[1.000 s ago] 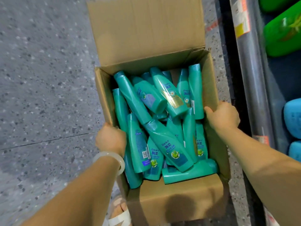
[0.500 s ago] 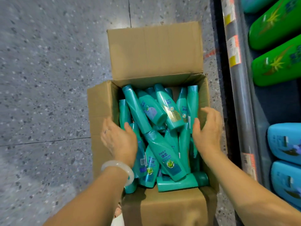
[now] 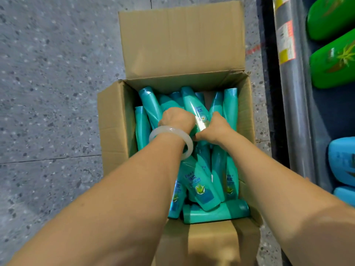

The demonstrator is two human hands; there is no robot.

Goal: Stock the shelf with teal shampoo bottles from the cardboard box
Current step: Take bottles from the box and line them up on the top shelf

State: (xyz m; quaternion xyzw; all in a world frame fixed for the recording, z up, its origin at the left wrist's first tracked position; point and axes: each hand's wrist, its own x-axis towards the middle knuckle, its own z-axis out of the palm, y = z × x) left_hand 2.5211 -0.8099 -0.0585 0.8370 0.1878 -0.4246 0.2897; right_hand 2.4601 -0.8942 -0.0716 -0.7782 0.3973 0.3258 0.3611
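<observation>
An open cardboard box (image 3: 113, 120) sits on a grey speckled floor (image 3: 48, 73), seen from above. Its far flap (image 3: 180, 39) is folded back flat, the left flap (image 3: 110, 123) stands outward, and the near flap (image 3: 207, 244) lies toward the viewer. The floor to the left of the box is wide and open; to the right only a narrow strip of floor separates the box from the grey front rail of a shelf (image 3: 294, 112).

The box is packed with teal shampoo bottles (image 3: 201, 187), jumbled at many angles; roughly a dozen show, though overlap prevents an exact count.

Both bare forearms reach down into the middle of the box. The left hand (image 3: 177, 120), with a pale translucent bangle (image 3: 172, 140) on its wrist, has its fingers curled down among the bottles and seems to grip one, though the fingers themselves are hidden behind the knuckles. The right hand (image 3: 215, 128), just beside it, is curled round the lower body of a labelled bottle (image 3: 194, 106) that slants toward the far side.

On the shelf lie two green bottles (image 3: 334, 60) at the far end and two blue bottles (image 3: 343, 160) nearer.
</observation>
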